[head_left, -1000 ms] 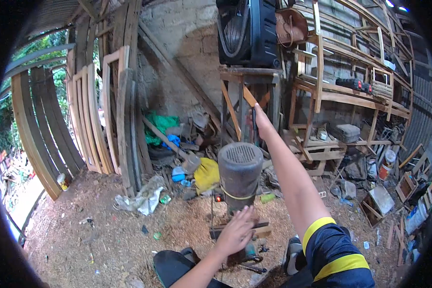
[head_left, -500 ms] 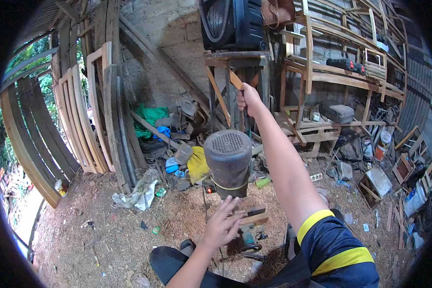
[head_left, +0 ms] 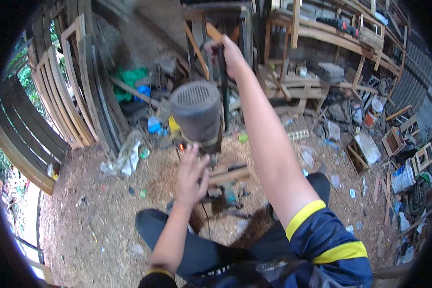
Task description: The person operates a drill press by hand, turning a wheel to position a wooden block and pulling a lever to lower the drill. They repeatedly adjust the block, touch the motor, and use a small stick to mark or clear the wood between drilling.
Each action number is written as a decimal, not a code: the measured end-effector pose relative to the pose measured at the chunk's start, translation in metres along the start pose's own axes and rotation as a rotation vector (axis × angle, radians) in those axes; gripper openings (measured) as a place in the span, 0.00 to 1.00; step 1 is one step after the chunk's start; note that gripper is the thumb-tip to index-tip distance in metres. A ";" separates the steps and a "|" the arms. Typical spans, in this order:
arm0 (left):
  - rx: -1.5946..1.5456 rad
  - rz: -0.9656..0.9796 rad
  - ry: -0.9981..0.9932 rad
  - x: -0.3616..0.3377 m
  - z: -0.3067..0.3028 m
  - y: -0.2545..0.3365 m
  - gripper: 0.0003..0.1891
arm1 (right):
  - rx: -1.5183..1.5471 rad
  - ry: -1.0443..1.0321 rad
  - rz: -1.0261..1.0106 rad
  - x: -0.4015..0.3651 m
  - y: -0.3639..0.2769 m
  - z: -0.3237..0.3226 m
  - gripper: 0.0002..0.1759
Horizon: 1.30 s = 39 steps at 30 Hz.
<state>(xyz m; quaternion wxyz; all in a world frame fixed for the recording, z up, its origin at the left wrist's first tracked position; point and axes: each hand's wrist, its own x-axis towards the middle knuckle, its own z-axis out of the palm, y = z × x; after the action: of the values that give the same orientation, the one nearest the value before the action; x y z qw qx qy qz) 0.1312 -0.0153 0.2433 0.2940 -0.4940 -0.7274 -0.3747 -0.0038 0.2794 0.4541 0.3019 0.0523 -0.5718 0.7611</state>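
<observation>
A grey cylindrical motor housing (head_left: 196,103) with a perforated round cap stands upright in front of me. Just below it is my left hand (head_left: 192,176), fingers spread and raised, fingertips overlapping the housing's lower edge in this view. My right arm reaches far forward past the machine. At its end my right hand (head_left: 230,55) is closed around the top of a dark upright bar (head_left: 224,96). Wooden pieces (head_left: 230,176) lie beneath the housing, to the right of my left hand. A small red light (head_left: 181,146) glows beside the housing's base.
Wooden frames and planks (head_left: 65,101) lean at the left. Behind the machine is a wooden stand (head_left: 192,14). A wooden rack (head_left: 317,36) with a tool case fills the back right. Plastic scraps, a bucket (head_left: 373,113) and small frames litter the shavings-covered floor (head_left: 91,211).
The view has tilted down, so the machine and both hands sit higher and further left in it. My right hand keeps its closed grip; the left stays spread near the housing.
</observation>
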 end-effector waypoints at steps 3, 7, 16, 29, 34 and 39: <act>0.041 -0.012 0.007 0.002 0.002 0.001 0.29 | 0.047 -0.157 0.120 0.000 0.003 -0.002 0.24; 0.064 -0.012 0.044 0.018 0.002 -0.004 0.33 | 0.042 -0.129 0.017 -0.042 -0.008 -0.006 0.20; 0.142 -0.032 0.006 0.031 0.009 -0.008 0.35 | -0.030 -0.077 -0.338 -0.088 0.003 -0.005 0.19; 0.115 -0.073 -0.002 0.018 0.009 -0.009 0.34 | -0.079 -0.098 -0.415 -0.169 0.009 -0.014 0.20; 0.162 -0.070 -0.001 0.015 0.015 -0.008 0.35 | -0.034 -0.120 -0.469 -0.216 0.017 -0.019 0.18; 0.229 -0.110 -0.065 0.014 0.017 0.001 0.35 | -0.121 -0.048 -0.656 -0.303 0.055 -0.033 0.29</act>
<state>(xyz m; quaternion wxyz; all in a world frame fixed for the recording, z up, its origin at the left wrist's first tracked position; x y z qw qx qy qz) 0.1264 0.0059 0.2458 0.3036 -0.4287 -0.8005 -0.2886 0.2224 0.1788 0.2680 0.5197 0.2336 -0.5756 0.5865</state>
